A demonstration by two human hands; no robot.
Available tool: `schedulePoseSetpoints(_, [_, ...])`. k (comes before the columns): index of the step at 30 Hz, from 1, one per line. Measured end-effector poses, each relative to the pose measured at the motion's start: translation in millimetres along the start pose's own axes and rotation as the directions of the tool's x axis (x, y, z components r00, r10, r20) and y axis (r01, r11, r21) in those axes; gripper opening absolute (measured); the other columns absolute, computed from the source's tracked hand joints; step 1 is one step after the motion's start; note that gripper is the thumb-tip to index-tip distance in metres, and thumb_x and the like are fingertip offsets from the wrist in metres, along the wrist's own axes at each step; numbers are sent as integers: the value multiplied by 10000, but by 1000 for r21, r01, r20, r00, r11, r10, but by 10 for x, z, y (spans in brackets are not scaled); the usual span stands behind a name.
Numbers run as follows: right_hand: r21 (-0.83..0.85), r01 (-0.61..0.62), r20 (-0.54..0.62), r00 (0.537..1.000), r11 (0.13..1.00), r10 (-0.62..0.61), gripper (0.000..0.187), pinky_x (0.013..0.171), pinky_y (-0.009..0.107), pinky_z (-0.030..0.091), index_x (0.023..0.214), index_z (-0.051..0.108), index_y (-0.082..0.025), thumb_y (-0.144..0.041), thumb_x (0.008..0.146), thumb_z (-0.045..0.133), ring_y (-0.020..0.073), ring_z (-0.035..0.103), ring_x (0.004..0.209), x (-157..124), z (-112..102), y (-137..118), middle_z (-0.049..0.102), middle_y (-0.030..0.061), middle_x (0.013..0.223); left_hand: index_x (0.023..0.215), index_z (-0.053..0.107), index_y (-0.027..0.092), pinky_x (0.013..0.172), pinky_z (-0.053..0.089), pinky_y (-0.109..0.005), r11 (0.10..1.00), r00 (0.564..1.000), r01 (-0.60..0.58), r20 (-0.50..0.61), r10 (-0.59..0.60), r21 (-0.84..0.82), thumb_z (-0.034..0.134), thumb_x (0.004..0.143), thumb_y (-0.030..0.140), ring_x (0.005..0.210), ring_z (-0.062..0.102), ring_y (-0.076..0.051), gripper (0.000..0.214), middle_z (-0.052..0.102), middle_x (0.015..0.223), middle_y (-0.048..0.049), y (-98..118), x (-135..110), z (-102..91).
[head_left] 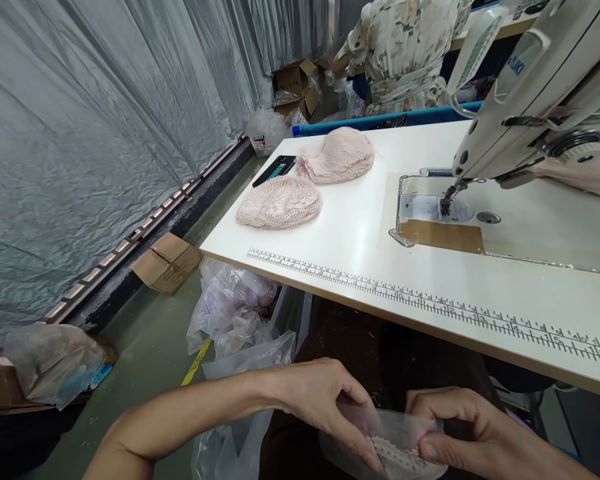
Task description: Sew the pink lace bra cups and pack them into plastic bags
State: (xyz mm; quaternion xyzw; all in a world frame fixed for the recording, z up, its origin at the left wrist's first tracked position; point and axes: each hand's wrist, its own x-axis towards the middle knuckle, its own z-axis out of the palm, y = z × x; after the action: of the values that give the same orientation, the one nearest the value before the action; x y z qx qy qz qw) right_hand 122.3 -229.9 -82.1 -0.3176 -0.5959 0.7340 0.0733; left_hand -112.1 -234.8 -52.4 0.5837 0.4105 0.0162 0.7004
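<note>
Below the table's front edge, both my hands work at a clear plastic bag (pixel 380 437) with a strip of pale pink lace (pixel 397 457) inside it. My left hand (pixel 327 400) pinches the bag's upper side with curled fingers. My right hand (pixel 463 423) grips the bag's right end, thumb pressed on the lace. Two stacks of pink lace pieces lie on the white sewing table (pixel 360 233): one (pixel 279 203) near the left edge, another (pixel 337 155) farther back.
A white sewing machine (pixel 540 87) stands at the right, its needle over the metal plate (pixel 430 210). A printed ruler (pixel 430 307) runs along the table front. A black phone (pixel 275 170) lies by the lace. Plastic bags (pixel 235 310) and cardboard boxes (pixel 166 262) sit on the floor. Another person in a floral garment (pixel 405 47) is behind.
</note>
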Motion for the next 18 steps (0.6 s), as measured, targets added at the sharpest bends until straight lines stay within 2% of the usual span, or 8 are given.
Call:
schedulePoseSetpoints(4, [-4, 5, -8, 1000, 1000, -5, 337, 581, 233, 329, 637, 589, -186, -492, 773, 621, 115, 432, 620, -7, 0, -19, 504, -18, 664, 761, 739, 196, 593, 362, -157, 990, 989, -142, -46, 141, -10, 762, 602, 533, 679, 517, -81, 373, 573, 709, 32, -59, 53, 20])
schedulePoseSetpoints(6, [5, 1, -3, 1000, 1000, -1, 345, 581, 230, 328, 632, 578, -187, -502, 768, 620, 112, 423, 614, 5, -2, -35, 495, -21, 660, 759, 745, 206, 614, 376, -154, 986, 986, -160, -57, 158, -38, 760, 608, 528, 691, 532, -85, 355, 575, 718, 27, -69, 54, 18])
schedulePoseSetpoints(12, [2, 0, -5, 1000, 1000, 0, 361, 585, 227, 330, 625, 595, -183, -521, 747, 635, 115, 437, 621, 25, -6, -48, 503, -17, 662, 774, 754, 222, 674, 417, -155, 985, 1000, 6, -17, -9, -170, 777, 602, 468, 719, 574, -112, 301, 649, 675, 31, -33, 27, 19])
schedulePoseSetpoints(18, [-18, 24, 5, 1000, 1000, -24, 325, 607, 229, 351, 662, 637, -184, -492, 765, 636, 128, 484, 658, -23, -5, 44, 535, -9, 674, 742, 751, 211, 715, 431, -148, 969, 1000, 19, 27, -12, -245, 753, 498, 611, 670, 582, -88, 469, 655, 640, 49, -10, 44, 37])
